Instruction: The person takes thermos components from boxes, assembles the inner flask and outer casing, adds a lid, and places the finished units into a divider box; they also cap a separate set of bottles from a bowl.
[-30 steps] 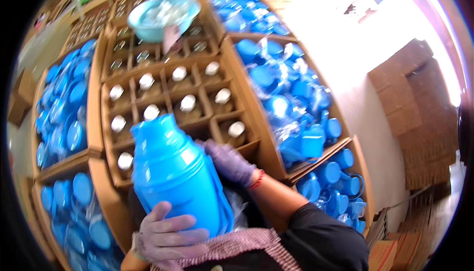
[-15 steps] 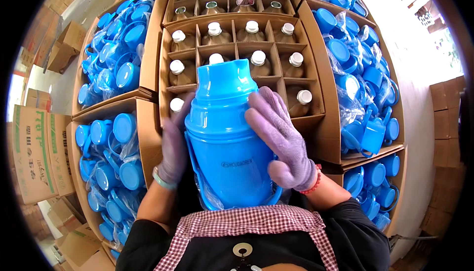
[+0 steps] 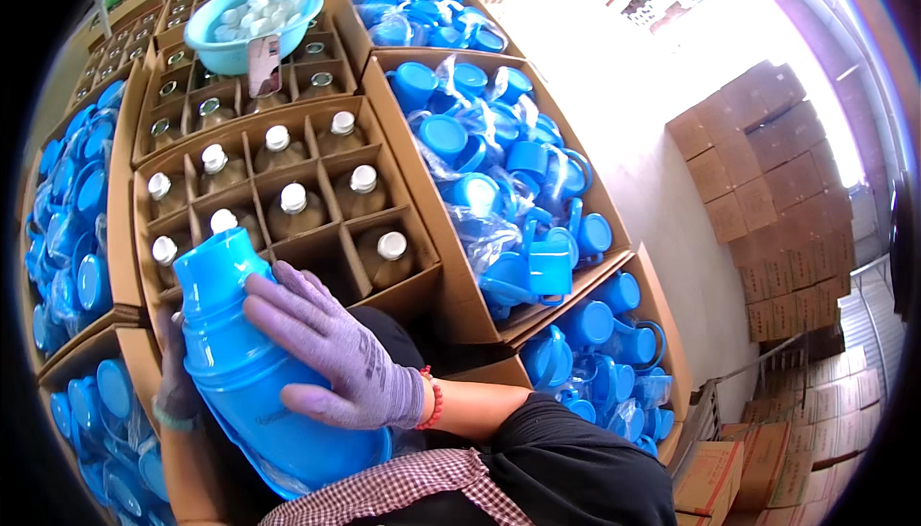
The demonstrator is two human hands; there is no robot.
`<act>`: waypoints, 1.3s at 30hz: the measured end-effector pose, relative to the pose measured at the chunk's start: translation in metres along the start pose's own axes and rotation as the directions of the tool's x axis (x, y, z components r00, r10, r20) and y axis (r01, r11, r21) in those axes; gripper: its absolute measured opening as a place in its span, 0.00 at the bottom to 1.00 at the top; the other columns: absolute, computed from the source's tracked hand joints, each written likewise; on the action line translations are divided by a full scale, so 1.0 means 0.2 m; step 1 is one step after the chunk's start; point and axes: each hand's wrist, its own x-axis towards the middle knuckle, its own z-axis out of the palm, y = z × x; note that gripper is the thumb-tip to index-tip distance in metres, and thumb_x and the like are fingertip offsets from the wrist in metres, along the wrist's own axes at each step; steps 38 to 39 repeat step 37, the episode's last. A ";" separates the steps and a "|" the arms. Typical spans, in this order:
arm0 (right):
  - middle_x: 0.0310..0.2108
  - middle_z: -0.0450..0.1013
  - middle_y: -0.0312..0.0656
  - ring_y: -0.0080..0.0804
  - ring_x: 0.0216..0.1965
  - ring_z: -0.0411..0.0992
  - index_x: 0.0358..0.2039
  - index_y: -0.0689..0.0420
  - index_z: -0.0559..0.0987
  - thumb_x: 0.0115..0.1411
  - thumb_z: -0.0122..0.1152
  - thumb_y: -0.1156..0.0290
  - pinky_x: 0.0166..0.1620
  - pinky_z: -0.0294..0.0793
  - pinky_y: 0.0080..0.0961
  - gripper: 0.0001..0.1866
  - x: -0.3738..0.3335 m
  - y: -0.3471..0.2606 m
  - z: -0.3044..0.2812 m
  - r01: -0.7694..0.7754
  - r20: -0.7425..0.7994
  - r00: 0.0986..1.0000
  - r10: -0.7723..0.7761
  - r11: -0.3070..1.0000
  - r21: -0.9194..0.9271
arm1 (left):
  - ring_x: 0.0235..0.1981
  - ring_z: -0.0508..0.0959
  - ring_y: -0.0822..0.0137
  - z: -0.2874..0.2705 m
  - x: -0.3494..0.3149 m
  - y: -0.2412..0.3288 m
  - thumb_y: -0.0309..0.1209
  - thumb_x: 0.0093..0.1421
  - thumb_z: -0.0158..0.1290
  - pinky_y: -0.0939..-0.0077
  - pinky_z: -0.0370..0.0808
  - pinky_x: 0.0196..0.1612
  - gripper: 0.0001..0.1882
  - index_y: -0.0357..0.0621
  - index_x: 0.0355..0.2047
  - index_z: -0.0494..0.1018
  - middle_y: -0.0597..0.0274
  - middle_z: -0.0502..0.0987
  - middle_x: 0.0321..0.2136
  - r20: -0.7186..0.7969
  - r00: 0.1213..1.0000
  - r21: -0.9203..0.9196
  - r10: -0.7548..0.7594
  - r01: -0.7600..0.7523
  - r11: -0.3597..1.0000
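Observation:
A blue plastic thermos flask [image 3: 225,344] stands tilted against my lap, its narrower collar pointing away from me. My right hand [image 3: 345,363], in a lilac knit glove, lies along its right side with the fingers stretched over the curve and the thumb lower down. On the far left side, my gloved left hand [image 3: 175,377] bears against the flask, and most of its fingers are hidden behind it. Between them the two hands hold the flask. Just beyond it sits a divided carton [image 3: 422,229] of dark bottle-shaped flask liners [image 3: 293,210] with white caps.
Cartons of blue handled cups [image 3: 470,190] flank the liners on both sides. Farther off, a light blue basin [image 3: 201,37] of whitish pieces and a phone [image 3: 264,66] rest over another divided carton. Stacked brown boxes [image 3: 767,181] stand at the right.
My view has swung to the right, so the flask and cartons now appear farther left. My right hand has come closer onto the flask's side; the left is now mostly hidden.

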 end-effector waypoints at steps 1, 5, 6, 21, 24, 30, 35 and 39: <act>0.75 0.52 0.58 0.63 0.76 0.47 0.74 0.63 0.58 0.69 0.51 0.51 0.75 0.41 0.54 0.40 -0.02 0.05 -0.01 -0.021 -0.054 0.998 0.027 0.995 0.102 | 0.72 0.61 0.50 -0.05 -0.03 0.03 0.74 0.66 0.31 0.50 0.57 0.74 0.53 0.43 0.76 0.48 0.48 0.57 0.73 -0.081 0.995 0.260 0.054 -0.031 0.965; 0.72 0.60 0.53 0.39 0.73 0.58 0.74 0.63 0.56 0.76 0.42 0.51 0.74 0.52 0.36 0.36 -0.02 0.32 0.00 -0.290 0.090 0.937 0.337 0.609 0.739 | 0.75 0.55 0.50 0.45 -0.03 0.23 0.84 0.55 0.33 0.52 0.53 0.75 0.67 0.41 0.77 0.41 0.44 0.52 0.75 0.046 0.961 0.962 0.274 -0.117 0.248; 0.71 0.60 0.52 0.39 0.72 0.59 0.74 0.63 0.56 0.76 0.42 0.46 0.74 0.52 0.36 0.39 0.00 0.38 0.02 -0.325 0.163 0.934 0.319 0.559 0.763 | 0.75 0.54 0.49 0.50 -0.04 0.28 0.85 0.53 0.34 0.52 0.52 0.75 0.69 0.41 0.77 0.41 0.44 0.51 0.75 0.044 0.957 0.972 0.288 -0.107 0.210; 0.56 0.73 0.57 0.56 0.58 0.73 0.63 0.53 0.71 0.60 0.66 0.61 0.59 0.74 0.47 0.32 -0.14 0.98 -0.22 -0.777 -0.418 0.625 0.659 0.469 -0.420 | 0.69 0.64 0.47 -0.38 0.12 -0.04 0.47 0.57 0.66 0.47 0.71 0.66 0.54 0.55 0.76 0.45 0.48 0.57 0.70 -0.297 0.870 0.370 0.394 -0.276 0.887; 0.56 0.70 0.61 0.60 0.57 0.73 0.69 0.49 0.61 0.56 0.72 0.59 0.58 0.75 0.48 0.43 -0.30 1.10 -0.18 -0.810 -0.272 0.491 0.828 0.319 -0.492 | 0.71 0.60 0.45 -0.62 0.00 -0.12 0.36 0.51 0.74 0.43 0.72 0.66 0.63 0.68 0.77 0.41 0.49 0.50 0.73 -0.047 0.675 0.964 0.736 -0.163 0.211; 0.56 0.71 0.59 0.59 0.54 0.75 0.65 0.48 0.64 0.48 0.78 0.60 0.54 0.76 0.49 0.46 -0.41 1.07 -0.16 -0.770 -0.294 0.572 0.766 0.377 -0.515 | 0.71 0.62 0.45 -0.52 -0.03 -0.11 0.37 0.52 0.74 0.43 0.72 0.66 0.63 0.68 0.77 0.40 0.49 0.54 0.72 -0.063 0.658 0.899 0.750 -0.289 0.329; 0.45 0.79 0.54 0.55 0.47 0.79 0.60 0.52 0.68 0.48 0.74 0.56 0.49 0.79 0.44 0.40 -0.24 0.84 -0.39 -0.663 -0.407 0.749 0.523 0.572 -0.484 | 0.71 0.62 0.45 -0.67 -0.18 -0.08 0.43 0.69 0.57 0.41 0.73 0.65 0.41 0.73 0.76 0.47 0.51 0.53 0.74 -0.102 0.647 0.799 0.756 -0.399 0.450; 0.40 0.80 0.52 0.54 0.42 0.81 0.57 0.53 0.69 0.45 0.77 0.59 0.46 0.81 0.42 0.40 -0.09 0.64 -0.56 -0.493 -0.479 0.839 0.260 0.735 -0.466 | 0.71 0.62 0.44 -0.61 -0.21 0.01 0.43 0.70 0.55 0.40 0.73 0.65 0.40 0.70 0.76 0.46 0.50 0.53 0.74 0.022 0.659 0.872 0.752 -0.381 0.308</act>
